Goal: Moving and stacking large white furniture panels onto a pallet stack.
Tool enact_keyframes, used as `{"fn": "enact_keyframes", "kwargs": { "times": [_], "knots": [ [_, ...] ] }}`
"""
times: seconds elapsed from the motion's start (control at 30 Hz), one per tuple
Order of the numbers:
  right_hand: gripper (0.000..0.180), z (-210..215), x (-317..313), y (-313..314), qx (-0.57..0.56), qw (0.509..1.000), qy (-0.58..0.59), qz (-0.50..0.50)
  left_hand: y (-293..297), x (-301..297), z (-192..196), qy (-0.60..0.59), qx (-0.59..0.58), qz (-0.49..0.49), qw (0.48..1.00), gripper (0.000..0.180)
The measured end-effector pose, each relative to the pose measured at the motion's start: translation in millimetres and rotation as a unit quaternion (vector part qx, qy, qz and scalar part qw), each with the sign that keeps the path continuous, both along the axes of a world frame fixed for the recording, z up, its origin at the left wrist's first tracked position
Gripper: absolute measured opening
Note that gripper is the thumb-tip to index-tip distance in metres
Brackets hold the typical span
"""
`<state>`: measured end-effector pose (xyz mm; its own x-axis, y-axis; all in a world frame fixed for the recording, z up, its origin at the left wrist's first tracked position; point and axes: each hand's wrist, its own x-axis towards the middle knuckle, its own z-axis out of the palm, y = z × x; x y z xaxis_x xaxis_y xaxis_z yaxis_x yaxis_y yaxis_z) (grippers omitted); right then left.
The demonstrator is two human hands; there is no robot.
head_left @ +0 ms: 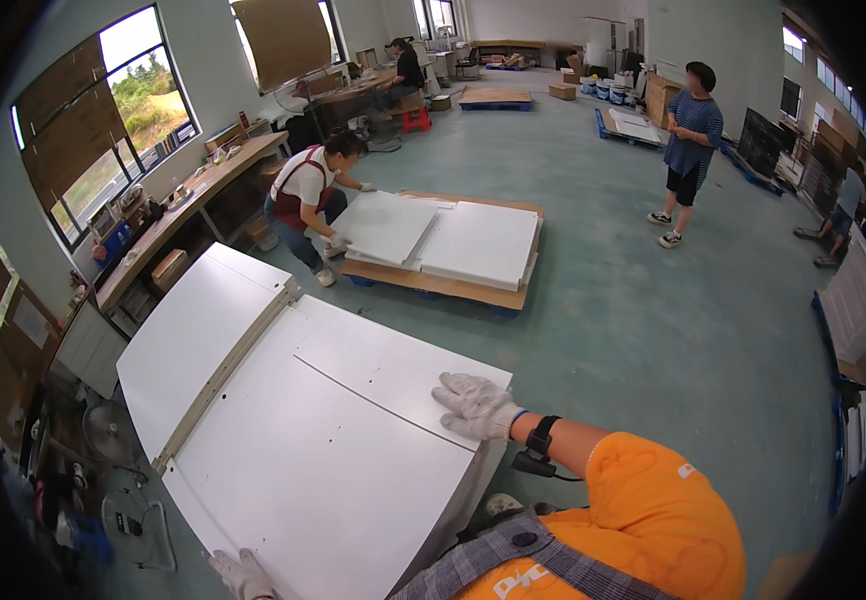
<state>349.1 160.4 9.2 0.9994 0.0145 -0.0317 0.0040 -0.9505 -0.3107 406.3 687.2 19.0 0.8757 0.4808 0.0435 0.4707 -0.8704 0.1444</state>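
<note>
A large white panel (328, 450) with small drilled holes and a long thin groove lies in front of me, on what looks like a stack of panels. My right hand (478, 405), in a pale work glove, rests flat on its right corner with the fingers stretched out. At the near left edge is my left hand (241, 574), gloved too, its fingers spread against the panel and the wrist cut off by the frame. Beyond a beige strip (223, 375), another white panel (198, 300) lies at the far left.
A person in a red apron (303, 200) bends over white panels (478, 243) on a cardboard-topped pallet (443, 283). Someone in a blue shirt (691, 130) stands right. A workbench (188, 210) lines the left wall; a fan (111, 432) stands near my left.
</note>
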Motion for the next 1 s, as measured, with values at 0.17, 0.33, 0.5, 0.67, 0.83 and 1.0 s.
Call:
{"fn": "enact_keyframes", "kwargs": {
  "times": [0.17,0.33,0.5,0.67,0.83,1.0],
  "knots": [
    [0.061,2.8,-6.4,-2.7,-0.002,1.000,0.001,-0.014,-11.3,6.1,6.4,0.033,0.006,-0.007,0.999,0.068],
    [0.059,-4.3,-4.7,-2.4,-0.002,0.999,-0.046,-0.016,-1.9,6.9,-3.1,0.029,0.011,-0.001,1.000,0.068],
    [0.061,0.2,-5.8,-3.1,-0.011,1.000,-0.003,-0.012,-3.1,5.5,-2.8,0.028,0.015,-0.005,0.999,0.067],
    [0.061,-3.5,-5.9,-4.2,-0.008,1.000,-0.008,-0.011,1.9,5.5,-6.7,0.009,0.013,-0.013,1.000,0.066],
    [0.061,-2.5,-5.6,-5.4,-0.005,1.000,-0.020,-0.009,-11.0,2.3,6.0,0.023,0.009,-0.003,1.000,0.066],
    [0.061,-2.9,-6.3,-3.9,-0.006,1.000,-0.019,-0.008,-12.2,3.3,9.2,0.037,0.003,0.013,0.999,0.066]
  ]
}}
